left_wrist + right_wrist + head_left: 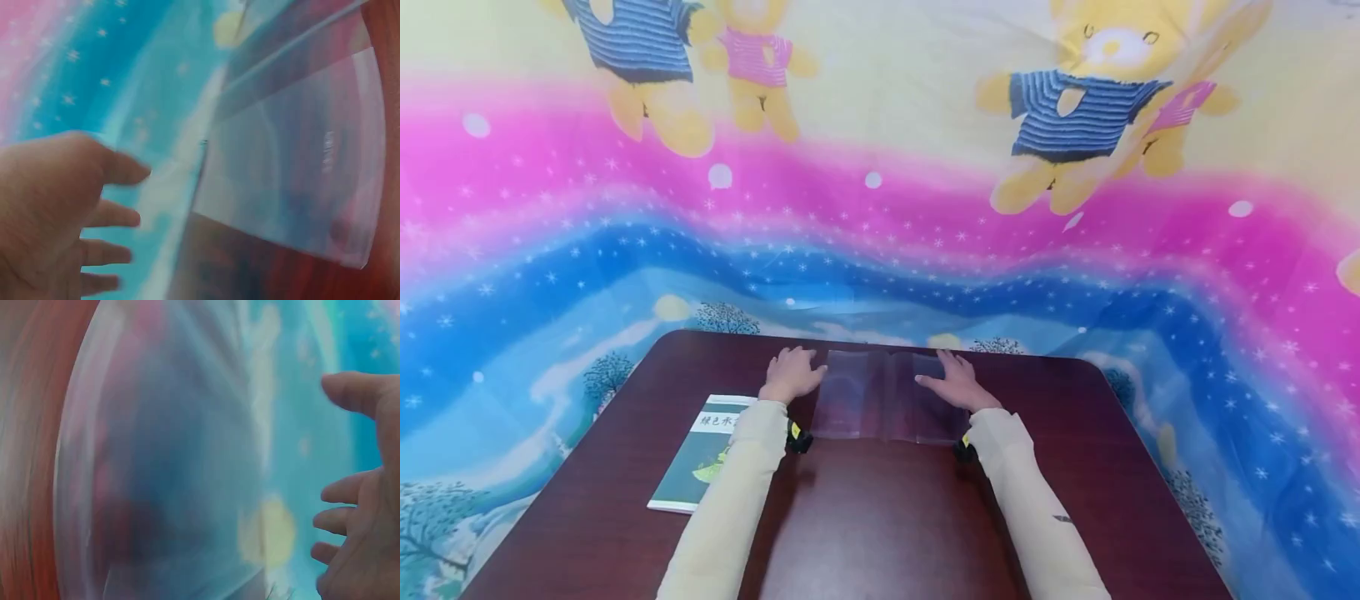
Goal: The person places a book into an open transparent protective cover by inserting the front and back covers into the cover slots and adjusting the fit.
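A clear plastic book cover point(887, 400) lies spread flat near the far edge of the table, with a fold line down its middle. My left hand point(792, 375) is by its left edge, fingers spread and holding nothing. Over the cover's right part is my right hand point(958, 383), its fingers also spread; whether it touches the plastic I cannot tell. Both wrist views show the cover, with the left hand point(69, 212) and right hand point(359, 481) apart from it in the picture. A green and white book point(700, 458) lies left of the left forearm, which partly hides it.
The dark red-brown wooden table point(887, 525) has rounded far corners. Right behind it hangs a cloth point(872, 233) printed with bears, snowflakes and trees. Light sleeves and black wrist devices point(799, 435) are on both arms.
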`<state>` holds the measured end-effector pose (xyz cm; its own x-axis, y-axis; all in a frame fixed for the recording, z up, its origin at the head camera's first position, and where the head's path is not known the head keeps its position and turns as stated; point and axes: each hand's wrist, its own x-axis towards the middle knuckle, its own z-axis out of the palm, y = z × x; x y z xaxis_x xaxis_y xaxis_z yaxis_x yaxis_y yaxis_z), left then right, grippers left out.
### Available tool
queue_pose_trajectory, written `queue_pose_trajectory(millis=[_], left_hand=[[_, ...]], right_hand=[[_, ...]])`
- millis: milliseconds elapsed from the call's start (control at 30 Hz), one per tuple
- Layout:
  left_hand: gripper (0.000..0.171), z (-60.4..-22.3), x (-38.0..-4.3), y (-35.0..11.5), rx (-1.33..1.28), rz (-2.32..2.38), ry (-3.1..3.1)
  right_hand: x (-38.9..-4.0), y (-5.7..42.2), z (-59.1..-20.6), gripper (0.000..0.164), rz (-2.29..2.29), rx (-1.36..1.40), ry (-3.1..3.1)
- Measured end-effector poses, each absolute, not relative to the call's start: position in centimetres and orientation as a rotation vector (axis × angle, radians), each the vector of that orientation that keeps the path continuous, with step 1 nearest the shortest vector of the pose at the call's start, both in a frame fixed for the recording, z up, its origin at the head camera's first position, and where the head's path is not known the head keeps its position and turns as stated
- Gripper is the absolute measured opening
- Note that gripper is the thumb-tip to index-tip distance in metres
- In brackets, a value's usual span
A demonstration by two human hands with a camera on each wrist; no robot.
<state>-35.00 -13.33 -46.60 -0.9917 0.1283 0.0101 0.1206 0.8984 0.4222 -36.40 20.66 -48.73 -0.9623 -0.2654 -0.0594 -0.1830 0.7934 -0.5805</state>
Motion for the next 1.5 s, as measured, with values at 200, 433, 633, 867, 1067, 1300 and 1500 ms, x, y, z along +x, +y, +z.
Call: queue_pose_trajectory(millis=[200, 433, 633, 867, 1067, 1300, 1500], left_hand=[[0.048, -45.7, -33.1, -16.4, 0.146, 0.737, 3.14], [0.047, -48.0, -29.3, -21.4, 0.001, 0.894, 3.181], [0.046, -49.8, -26.1, -25.9, -0.178, 0.995, 3.182], [0.048, -50.7, -23.7, -28.5, -0.346, 1.094, 3.082], [0.058, -50.8, -22.8, -29.3, -0.501, 1.182, 2.992], [0.056, -50.0, -22.3, -29.9, -0.563, 1.187, 2.9], [0.045, -49.4, -23.0, -30.4, -0.536, 1.169, 2.851]], right_hand=[[-34.7, 15.6, -48.3, 0.081, -1.086, -0.599, 2.804], [-30.7, 8.6, -50.6, 0.068, -1.366, -0.689, 2.673], [-26.7, 2.2, -52.3, 0.082, -1.7, -0.616, 2.469], [-24.0, -2.1, -52.6, 0.089, -1.74, -0.462, 2.287], [-23.1, -3.3, -52.8, 0.096, -1.803, -0.404, 1.986], [-23.4, -3.9, -52.7, 0.092, -1.893, -0.348, 1.704], [-24.2, -4.2, -52.2, 0.086, -1.907, -0.317, 1.551]])
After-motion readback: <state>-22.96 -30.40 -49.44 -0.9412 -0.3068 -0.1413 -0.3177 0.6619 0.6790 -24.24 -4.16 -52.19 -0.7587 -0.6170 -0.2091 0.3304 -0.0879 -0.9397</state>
